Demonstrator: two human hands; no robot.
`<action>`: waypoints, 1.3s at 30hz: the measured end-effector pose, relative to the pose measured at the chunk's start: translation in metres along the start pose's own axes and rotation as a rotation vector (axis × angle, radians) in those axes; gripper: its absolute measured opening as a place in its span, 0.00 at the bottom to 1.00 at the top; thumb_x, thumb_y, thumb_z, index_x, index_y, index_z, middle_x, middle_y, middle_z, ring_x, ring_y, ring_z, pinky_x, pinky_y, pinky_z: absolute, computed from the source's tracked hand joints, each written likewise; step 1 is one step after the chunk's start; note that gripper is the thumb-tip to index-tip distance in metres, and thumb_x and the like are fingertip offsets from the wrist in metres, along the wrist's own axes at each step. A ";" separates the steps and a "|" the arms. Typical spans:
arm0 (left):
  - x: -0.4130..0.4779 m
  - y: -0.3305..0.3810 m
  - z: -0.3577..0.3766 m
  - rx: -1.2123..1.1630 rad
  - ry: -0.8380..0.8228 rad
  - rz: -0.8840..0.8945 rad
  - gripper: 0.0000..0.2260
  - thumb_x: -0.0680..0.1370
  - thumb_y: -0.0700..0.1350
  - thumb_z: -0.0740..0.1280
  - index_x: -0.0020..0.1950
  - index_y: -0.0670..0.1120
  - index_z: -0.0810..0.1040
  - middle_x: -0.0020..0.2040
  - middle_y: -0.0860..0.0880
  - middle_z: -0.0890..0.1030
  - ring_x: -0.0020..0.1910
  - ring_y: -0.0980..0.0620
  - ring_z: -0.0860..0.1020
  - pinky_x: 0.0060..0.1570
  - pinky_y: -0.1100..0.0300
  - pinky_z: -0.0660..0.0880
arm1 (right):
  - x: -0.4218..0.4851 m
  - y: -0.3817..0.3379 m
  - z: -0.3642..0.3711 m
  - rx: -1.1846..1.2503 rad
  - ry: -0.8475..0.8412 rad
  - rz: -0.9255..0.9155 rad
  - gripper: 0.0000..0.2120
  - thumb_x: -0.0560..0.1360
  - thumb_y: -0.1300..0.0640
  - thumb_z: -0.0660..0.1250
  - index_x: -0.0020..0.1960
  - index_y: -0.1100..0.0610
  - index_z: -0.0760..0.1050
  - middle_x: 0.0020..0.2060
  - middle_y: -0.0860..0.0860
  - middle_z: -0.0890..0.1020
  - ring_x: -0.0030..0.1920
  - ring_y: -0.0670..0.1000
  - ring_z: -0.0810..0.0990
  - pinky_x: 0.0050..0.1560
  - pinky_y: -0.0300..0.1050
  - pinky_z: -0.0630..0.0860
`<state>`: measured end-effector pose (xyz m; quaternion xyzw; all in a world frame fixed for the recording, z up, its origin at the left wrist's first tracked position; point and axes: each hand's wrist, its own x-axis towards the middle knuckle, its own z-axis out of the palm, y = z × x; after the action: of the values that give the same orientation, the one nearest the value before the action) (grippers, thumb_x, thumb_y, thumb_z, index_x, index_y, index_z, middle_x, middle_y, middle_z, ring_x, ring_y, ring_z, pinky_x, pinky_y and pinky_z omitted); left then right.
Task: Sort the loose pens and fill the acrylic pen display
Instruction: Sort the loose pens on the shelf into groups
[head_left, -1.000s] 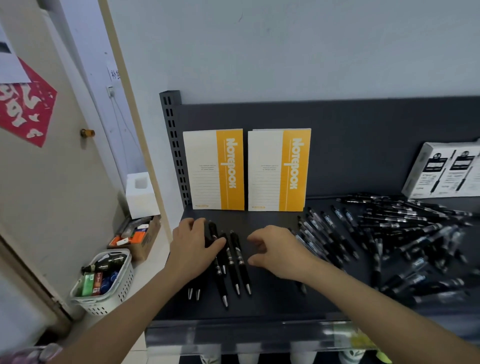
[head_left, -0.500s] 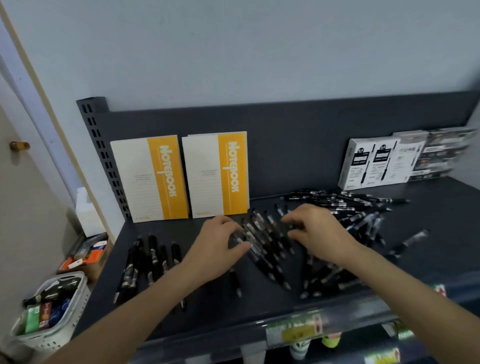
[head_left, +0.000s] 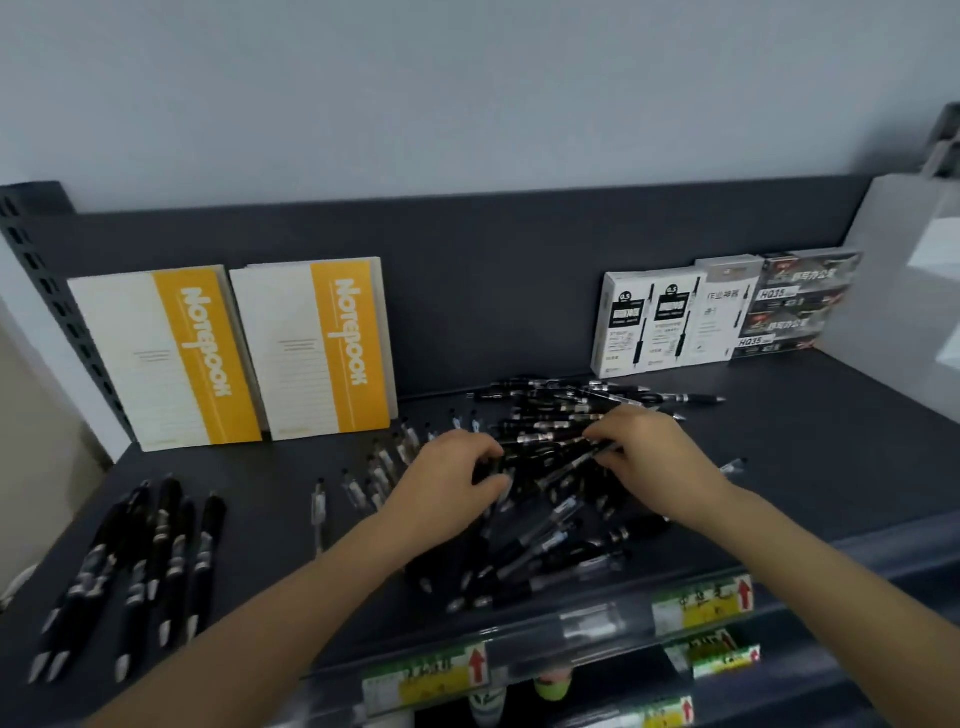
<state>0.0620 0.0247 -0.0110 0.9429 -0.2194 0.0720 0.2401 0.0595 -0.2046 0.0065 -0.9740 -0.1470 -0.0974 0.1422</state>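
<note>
Fingertips of the right hand (head_left: 649, 460) close narrowly on a pen (head_left: 574, 457) at the top of the pile (head_left: 545, 525), thumb below and fingers above. The left hand (head_left: 447, 486) curls its fingers down into the same pile just to the left. Whether its grip holds a pen I cannot tell, since the frame is blurred there.

The pile lies tangled in the middle of the shelf (head_left: 270, 525) and spreads to the near edge. Just left of it lies a fanned row of clear pens (head_left: 376, 467), and further left a sorted group of black pens (head_left: 156, 545) side by side. Notebooks (head_left: 234, 353) lean at the far left, boxes (head_left: 675, 317) at the far right. No acrylic display is in view.

The pens in the pile cross one another, so lifting one may drag its neighbours and send them rolling off the near edge. The left wrist sits close to the fanned row and could scatter it. The pens look much alike, so one may land in the wrong group.
</note>
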 end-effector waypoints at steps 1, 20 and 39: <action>0.004 0.002 0.003 0.006 0.005 -0.007 0.14 0.79 0.50 0.65 0.63 0.47 0.74 0.57 0.50 0.76 0.54 0.53 0.74 0.52 0.65 0.68 | 0.001 0.005 0.001 0.000 0.008 -0.003 0.13 0.75 0.63 0.67 0.60 0.58 0.79 0.55 0.55 0.79 0.55 0.56 0.78 0.56 0.47 0.75; 0.041 -0.001 0.024 0.147 -0.110 0.014 0.24 0.75 0.53 0.68 0.69 0.47 0.69 0.67 0.46 0.69 0.67 0.44 0.64 0.66 0.55 0.64 | 0.024 0.016 0.013 -0.177 -0.160 -0.071 0.18 0.77 0.48 0.64 0.66 0.48 0.73 0.67 0.47 0.72 0.68 0.54 0.66 0.63 0.55 0.67; 0.065 0.029 0.067 -0.043 0.170 -0.066 0.09 0.79 0.46 0.65 0.56 0.48 0.81 0.62 0.54 0.75 0.62 0.58 0.69 0.66 0.62 0.61 | 0.045 0.101 -0.002 -0.037 -0.161 -0.350 0.13 0.77 0.57 0.65 0.61 0.53 0.78 0.55 0.51 0.78 0.57 0.52 0.75 0.58 0.47 0.73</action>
<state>0.1087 -0.0553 -0.0421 0.9347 -0.1687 0.1391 0.2802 0.1334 -0.2862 -0.0065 -0.9406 -0.3235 -0.0449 0.0928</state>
